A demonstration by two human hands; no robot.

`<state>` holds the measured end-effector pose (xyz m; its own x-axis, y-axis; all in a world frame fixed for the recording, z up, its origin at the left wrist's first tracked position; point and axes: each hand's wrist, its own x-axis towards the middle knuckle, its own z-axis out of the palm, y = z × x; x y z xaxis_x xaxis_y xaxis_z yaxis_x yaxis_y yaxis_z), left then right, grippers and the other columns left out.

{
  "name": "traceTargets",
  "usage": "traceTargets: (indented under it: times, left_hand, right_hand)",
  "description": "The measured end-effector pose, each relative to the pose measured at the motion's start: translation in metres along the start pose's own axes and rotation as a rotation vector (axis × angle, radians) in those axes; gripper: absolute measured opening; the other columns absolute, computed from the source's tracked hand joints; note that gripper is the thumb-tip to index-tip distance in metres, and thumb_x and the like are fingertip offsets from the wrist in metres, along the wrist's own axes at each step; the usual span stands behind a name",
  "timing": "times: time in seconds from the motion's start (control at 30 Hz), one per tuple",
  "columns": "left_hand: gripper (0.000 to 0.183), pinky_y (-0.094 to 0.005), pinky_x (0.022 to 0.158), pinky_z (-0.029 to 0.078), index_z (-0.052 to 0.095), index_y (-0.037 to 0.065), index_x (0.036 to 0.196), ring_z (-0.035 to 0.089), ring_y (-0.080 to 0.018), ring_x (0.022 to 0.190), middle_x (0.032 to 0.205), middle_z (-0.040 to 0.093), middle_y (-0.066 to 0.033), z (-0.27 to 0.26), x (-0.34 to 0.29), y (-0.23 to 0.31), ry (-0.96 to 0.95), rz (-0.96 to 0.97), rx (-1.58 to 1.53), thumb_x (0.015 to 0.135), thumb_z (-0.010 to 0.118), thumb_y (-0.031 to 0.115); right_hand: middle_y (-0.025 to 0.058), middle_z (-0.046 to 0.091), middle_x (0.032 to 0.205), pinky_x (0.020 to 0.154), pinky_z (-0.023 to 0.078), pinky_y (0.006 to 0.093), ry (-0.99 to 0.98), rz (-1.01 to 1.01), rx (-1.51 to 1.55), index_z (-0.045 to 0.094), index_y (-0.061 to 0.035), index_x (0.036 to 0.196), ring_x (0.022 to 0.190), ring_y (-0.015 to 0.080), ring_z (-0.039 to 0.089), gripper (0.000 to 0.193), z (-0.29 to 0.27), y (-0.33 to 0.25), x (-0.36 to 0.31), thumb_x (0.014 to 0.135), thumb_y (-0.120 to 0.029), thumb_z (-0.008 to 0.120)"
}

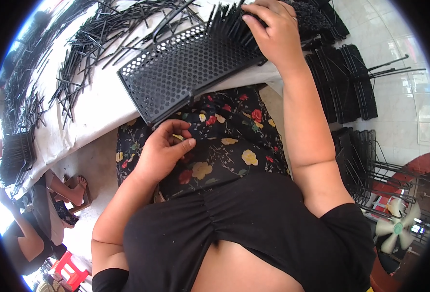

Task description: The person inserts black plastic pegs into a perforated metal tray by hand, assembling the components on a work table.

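While pinching — fingers point(254, 22) on pins point(227, 24)

The perforated black panel point(186, 68) spans the table's near edge, its lower corner overhanging the lap, so the left hand point(164, 151) beneath it has little room upward. Loose black rods point(86, 58) litter the white table cover point(96, 114) to the left, leaving bare cloth only near its edge. Upright pins point(229, 22) crowd around the right hand point(271, 31). Stacked black racks point(344, 82) block the floor at right; beyond them pale tiles point(395, 97) seem open.
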<state>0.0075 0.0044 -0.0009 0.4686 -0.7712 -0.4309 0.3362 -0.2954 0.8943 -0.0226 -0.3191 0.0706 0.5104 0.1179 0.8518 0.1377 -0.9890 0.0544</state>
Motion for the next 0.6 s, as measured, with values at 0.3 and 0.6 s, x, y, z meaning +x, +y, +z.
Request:
traceTargets:
  times: [0.3,0.6]
  left_hand:
    - [0.030,-0.0242,0.075,0.049,0.054,-0.005,0.120,0.060,-0.0120,0.085,0.095,0.062,-0.0072,-0.081,0.002,0.054,0.490,0.808,0.276,0.092,0.062,-0.003]
    - [0.053,-0.0473,0.112,0.034,0.060,0.021,0.132,0.037,-0.0346,0.137,0.142,0.051,-0.0039,-0.123,0.224,0.168,0.465,0.694,1.748,0.090,0.059,0.053]
  right_hand:
    - [0.0096,0.066,0.085,0.064,0.049,0.0343,-0.066,0.347,0.369,0.062,-0.0007,0.110,0.072,0.0248,0.062,0.029,-0.026,-0.071,-0.094,0.081,0.005,0.066]
    - [0.0115,0.069,0.091,0.072,0.053,0.0429,-0.994,0.534,0.763,0.065,-0.0080,0.105,0.083,0.0327,0.067,0.025,0.040,-0.113,-0.147,0.087,-0.025,0.065]
